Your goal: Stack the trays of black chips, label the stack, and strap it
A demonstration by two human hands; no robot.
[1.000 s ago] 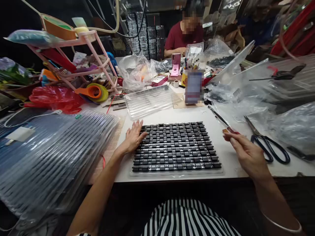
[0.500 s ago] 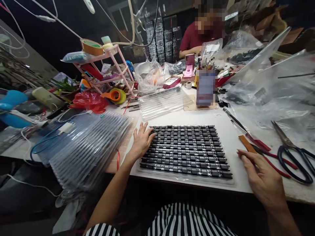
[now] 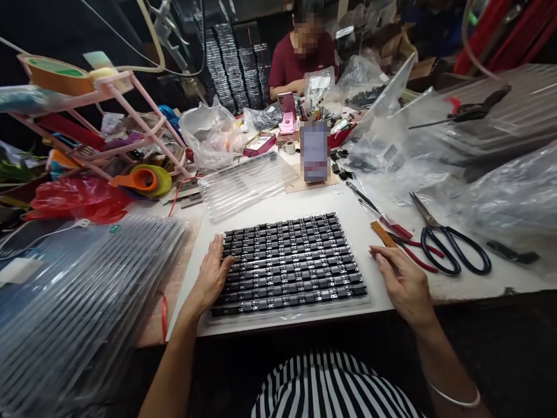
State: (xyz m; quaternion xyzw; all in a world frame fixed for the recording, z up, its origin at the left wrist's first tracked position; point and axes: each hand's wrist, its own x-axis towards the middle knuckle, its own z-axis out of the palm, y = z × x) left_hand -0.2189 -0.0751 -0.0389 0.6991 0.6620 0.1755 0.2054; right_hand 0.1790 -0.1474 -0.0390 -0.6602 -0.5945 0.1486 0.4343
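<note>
A clear plastic tray (image 3: 304,310) lies near the table's front edge, filled with several rows of small black parts (image 3: 287,261) with silvery contacts. My left hand (image 3: 211,276) rests along the tray's left side, fingers stretched out, the thumb touching the ends of the rows. To the right of the tray, my right hand (image 3: 404,284) hovers or rests by the table edge, I cannot tell which. Its fingers are loosely bent with the thumb apart, and nothing shows in them. Just beyond its fingertips lies a brown strip (image 3: 383,234), next to red-handled pliers (image 3: 420,256).
Scissors (image 3: 452,244) and tweezers (image 3: 369,204) lie at the right. Behind the tray are an empty clear tray (image 3: 248,183) and a phone (image 3: 315,152) on a stand. Stacked clear trays (image 3: 96,290) fill the left. A co-worker (image 3: 300,64) sits across, beyond plastic bags (image 3: 365,75).
The view has swung to the right, so the table's things appear further left. My left hand has slid from the tray's far left corner down along its side, its fingers closer together.
</note>
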